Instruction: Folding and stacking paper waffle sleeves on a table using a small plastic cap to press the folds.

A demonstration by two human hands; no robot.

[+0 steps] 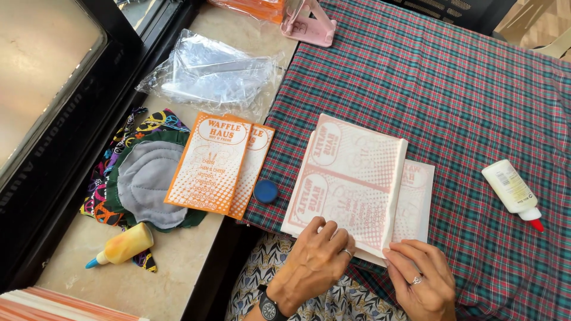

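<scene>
While you are pressing both hands down at the near edge of the plaid-covered counter [464, 89], the pale paper bag [348, 178] with its faded orange print is lying flat directly beyond your fingers, its long axis running away from you and tilting slightly to the right. Your left hand [312, 264] is resting on the bag's near left corner, fingers loosely spread and flat, gripping nothing, only holding the paper down. Your right hand [422, 279] is touching the near right edge, where the folded side of the bag is meeting a second sheet [416, 199] lying underneath; its fingers are slightly curled with the tips on the paper, and I cannot tell whether they are pinching the edge or just pressing on it. Both hands are about equally near the bag, one at each near corner. Off to the right of your right hand, well apart, a white glue bottle [511, 190] with a red tip is lying on its side. To the left of your left hand, a blue cap [266, 191] is sitting just beside the bag, and further left two orange printed bags [217, 163] are overlapping.
</scene>
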